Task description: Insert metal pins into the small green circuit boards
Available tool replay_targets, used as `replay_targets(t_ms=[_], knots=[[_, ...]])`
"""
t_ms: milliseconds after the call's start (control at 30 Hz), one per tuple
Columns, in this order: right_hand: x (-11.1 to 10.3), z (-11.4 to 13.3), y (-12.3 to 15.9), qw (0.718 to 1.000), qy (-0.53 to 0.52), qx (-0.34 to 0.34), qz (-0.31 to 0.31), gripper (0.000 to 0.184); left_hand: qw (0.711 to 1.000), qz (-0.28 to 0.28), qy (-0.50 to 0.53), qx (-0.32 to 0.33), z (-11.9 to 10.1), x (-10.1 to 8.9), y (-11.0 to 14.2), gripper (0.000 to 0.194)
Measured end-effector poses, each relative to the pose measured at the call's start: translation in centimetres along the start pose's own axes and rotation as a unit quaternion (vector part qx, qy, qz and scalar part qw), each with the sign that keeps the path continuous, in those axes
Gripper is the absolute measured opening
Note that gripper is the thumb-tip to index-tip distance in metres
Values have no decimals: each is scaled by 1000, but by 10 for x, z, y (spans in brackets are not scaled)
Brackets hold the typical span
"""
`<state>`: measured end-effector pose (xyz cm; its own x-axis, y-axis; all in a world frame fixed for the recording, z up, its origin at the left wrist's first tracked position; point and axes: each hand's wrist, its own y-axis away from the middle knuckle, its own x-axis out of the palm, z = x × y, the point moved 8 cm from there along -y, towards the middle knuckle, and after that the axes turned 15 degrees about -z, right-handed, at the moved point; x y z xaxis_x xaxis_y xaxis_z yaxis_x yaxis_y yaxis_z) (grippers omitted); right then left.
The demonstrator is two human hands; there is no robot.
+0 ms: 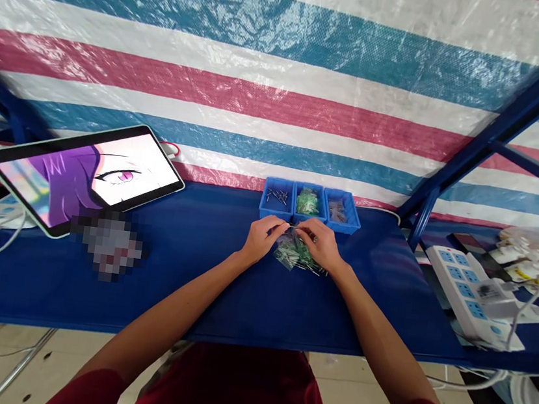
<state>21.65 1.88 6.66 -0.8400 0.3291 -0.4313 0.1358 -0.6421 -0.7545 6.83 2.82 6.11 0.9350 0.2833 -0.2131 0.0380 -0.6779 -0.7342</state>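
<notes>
My left hand [263, 235] and my right hand [320, 241] meet over the table, just in front of the blue bins. Both have thumb and fingers pinched together. Something thin and small seems to run between the fingertips, too small to name. Below them lies a heap of small clear plastic bags [286, 255] with green and dark slender pieces, partly covered by my right hand. The left blue bin [275, 216] contains dark metal pieces like screws. In the middle bin are green pieces [307, 201], and the right bin [345, 227] contains small pale brownish pieces.
A tablet [179, 184] showing a cartoon picture leans at the left, with cables beside it. Near it is a blurred-out patch. At right lie a white power strip [465, 290] and white bottles [519, 252]. Blue frame bars [491, 134] and a striped sheet [282, 99] stand behind the blue table [187, 231].
</notes>
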Motion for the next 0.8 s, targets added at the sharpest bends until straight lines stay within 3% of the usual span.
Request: replay_targets(t_ms=[267, 600, 800], knots=[[0, 1, 1, 1000, 4, 1, -3, 25, 999, 27, 7, -34, 4, 4, 3, 44], [0, -1, 0, 1000, 25, 14, 2, 34, 1000, -12, 13, -16, 8, 2, 3, 27], [5, -5, 2, 999, 31, 28, 17, 35, 996, -27, 49, -68, 6, 1, 2, 25]])
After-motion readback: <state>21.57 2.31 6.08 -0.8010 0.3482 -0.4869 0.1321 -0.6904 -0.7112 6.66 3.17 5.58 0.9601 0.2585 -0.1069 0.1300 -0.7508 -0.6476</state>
